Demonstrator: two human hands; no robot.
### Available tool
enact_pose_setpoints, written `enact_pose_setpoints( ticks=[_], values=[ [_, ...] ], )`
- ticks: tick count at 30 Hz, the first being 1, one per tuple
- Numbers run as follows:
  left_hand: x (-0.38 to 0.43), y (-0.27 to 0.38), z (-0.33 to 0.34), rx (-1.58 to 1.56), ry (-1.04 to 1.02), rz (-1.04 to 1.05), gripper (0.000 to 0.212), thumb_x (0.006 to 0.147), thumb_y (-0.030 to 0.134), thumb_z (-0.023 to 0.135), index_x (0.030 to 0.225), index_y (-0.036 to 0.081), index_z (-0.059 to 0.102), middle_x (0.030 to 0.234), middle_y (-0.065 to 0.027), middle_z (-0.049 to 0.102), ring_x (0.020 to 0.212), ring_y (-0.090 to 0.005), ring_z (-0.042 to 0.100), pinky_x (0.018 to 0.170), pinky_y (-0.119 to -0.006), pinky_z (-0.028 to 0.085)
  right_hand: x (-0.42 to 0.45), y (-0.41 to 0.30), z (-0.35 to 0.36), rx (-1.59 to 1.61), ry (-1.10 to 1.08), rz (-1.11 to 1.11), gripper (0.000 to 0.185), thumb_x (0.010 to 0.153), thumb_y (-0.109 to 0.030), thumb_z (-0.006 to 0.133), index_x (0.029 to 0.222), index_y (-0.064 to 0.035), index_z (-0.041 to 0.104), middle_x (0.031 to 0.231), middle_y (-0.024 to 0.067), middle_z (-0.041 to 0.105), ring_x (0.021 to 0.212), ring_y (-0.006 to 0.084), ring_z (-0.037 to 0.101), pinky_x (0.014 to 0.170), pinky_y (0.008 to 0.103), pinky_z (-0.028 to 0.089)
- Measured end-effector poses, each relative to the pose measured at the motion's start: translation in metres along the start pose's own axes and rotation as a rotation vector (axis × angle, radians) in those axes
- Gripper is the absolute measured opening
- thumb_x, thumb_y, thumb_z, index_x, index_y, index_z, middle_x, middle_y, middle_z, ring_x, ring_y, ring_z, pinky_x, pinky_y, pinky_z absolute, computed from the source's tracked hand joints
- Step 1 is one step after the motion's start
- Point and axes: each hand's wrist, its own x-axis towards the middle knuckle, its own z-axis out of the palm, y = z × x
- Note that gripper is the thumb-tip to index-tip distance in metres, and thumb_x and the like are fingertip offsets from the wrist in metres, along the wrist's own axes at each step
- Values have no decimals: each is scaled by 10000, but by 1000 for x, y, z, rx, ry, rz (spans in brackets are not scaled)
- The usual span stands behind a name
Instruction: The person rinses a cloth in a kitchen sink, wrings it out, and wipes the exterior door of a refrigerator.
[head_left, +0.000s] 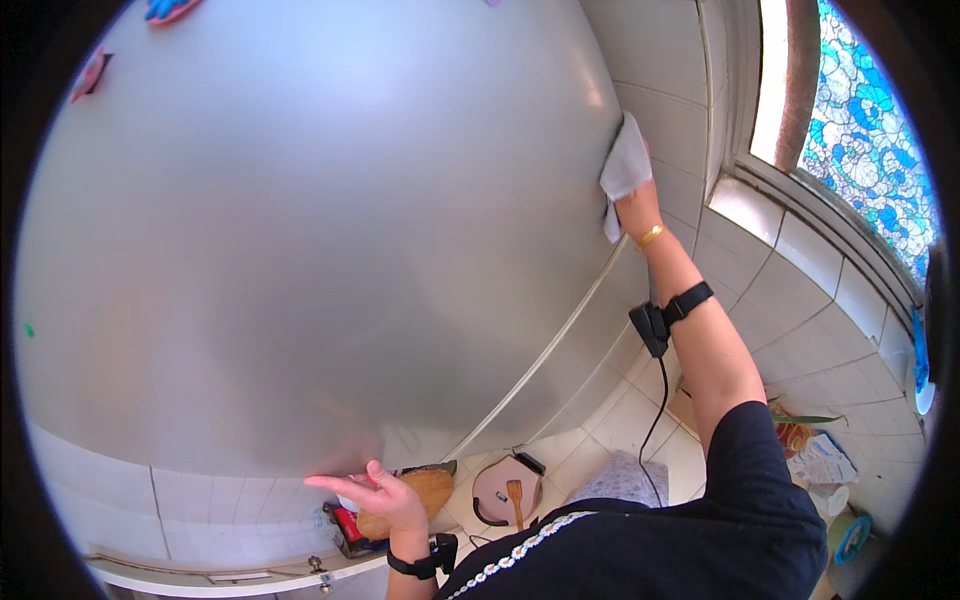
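A large silver-grey panel, apparently the side of a refrigerator, fills most of the view. At its right edge, beside the tiled wall, my right hand presses a white cloth against the surface. The cloth covers most of those fingers, and one end hangs down below. My left hand is near the panel's lower edge, thumb and fingers apart, with nothing in it. Whether its fingertips touch the panel is unclear.
A window with blue patterned film stands at right. Below, a pink pan-shaped item with a wooden spatula and a round wooden board are in view. A black cable hangs from my right forearm's strap. Small decorations sit top left.
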Motion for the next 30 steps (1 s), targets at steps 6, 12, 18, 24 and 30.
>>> enact_pose_setpoints(
  ticks=[6, 12, 18, 24, 30],
  values=[
    [-3, -10, -2, 118, 16, 90, 811, 1013, 242, 456, 1499, -50, -124, 1577, -270, -8, 1445, -346, 191, 1164, -412, 192, -80, 24, 3, -139, 0, 102, 708, 877, -205, 596, 1479, -29, 267, 1478, 226, 345, 1364, 394, 333, 1140, 417, 264],
    [-1, -12, -2, 184, 39, 137, 805, 1015, 261, 448, 1500, -48, -116, 1583, -261, -61, 1474, -346, 91, 1184, -402, 120, -122, -18, 27, -114, 9, 150, 829, 838, -235, 624, 1510, -43, 179, 1587, 216, 87, 1463, 406, 96, 1163, 559, 96],
    [0, -14, 7, 78, 65, 152, 796, 1015, 259, 451, 1507, -42, -98, 1584, -262, -56, 1474, -350, 91, 1184, -410, 117, -226, -102, 54, -193, -244, -134, 948, 748, -199, 677, 1534, -154, 148, 1587, 260, -55, 1445, 514, -45, 1097, 706, 11],
    [1, -9, -7, -107, -66, 56, 837, 999, 183, 496, 1507, -11, -140, 1580, -260, 15, 1446, -336, 191, 1158, -391, 204, -175, -59, 39, -328, -227, -242, 1015, 726, -187, 712, 1547, -213, 116, 1595, 237, -57, 1457, 483, -27, 1115, 681, 37],
    [1, -12, -10, -68, -63, 84, 849, 993, 144, 507, 1507, 3, -153, 1571, -255, 88, 1397, -327, 293, 1120, -371, 279, -85, -28, 7, -225, -92, 230, 1090, 732, -134, 733, 1560, -196, 26, 1624, 132, -60, 1488, 378, -16, 1136, 635, 41]
  ],
)
